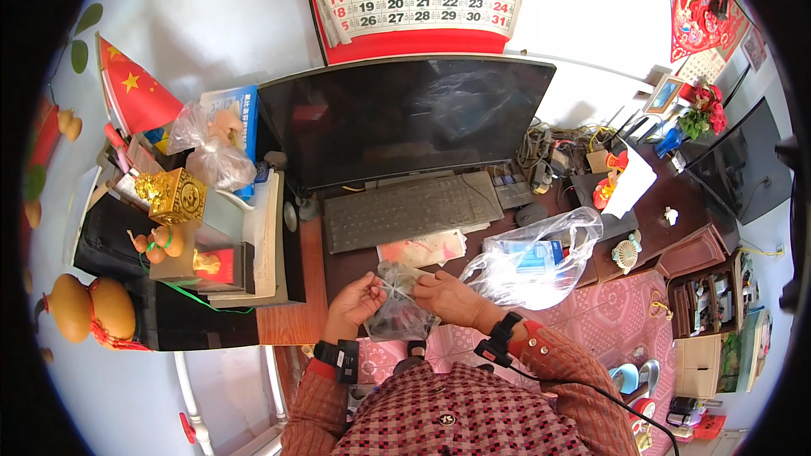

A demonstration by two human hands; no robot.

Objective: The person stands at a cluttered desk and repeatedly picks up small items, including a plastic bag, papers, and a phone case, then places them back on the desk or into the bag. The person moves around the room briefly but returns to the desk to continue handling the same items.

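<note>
A clear plastic bag point(402, 316) with dark contents hangs gathered between my hands at the desk's front edge. My left hand point(361, 301) pinches the gathered neck of the bag from the left, fingers curled. My right hand point(447, 297) grips the bag's upper part from the right side. Just beyond the bag lie papers with a red print point(424, 248) on the dark desk. To the right of my right hand, a larger clear plastic bag point(538, 259) lies spread out, with a blue and white package point(538, 256) in or beneath it; I cannot tell which.
Behind are a dusty keyboard point(412, 212), a mouse point(531, 214) and a wide monitor point(405, 120). A shelf at left bears a golden ornament point(177, 195), small gourds point(166, 244) and a knotted plastic bag point(218, 164). A small fan point(626, 254) stands at right, near tangled cables point(545, 155).
</note>
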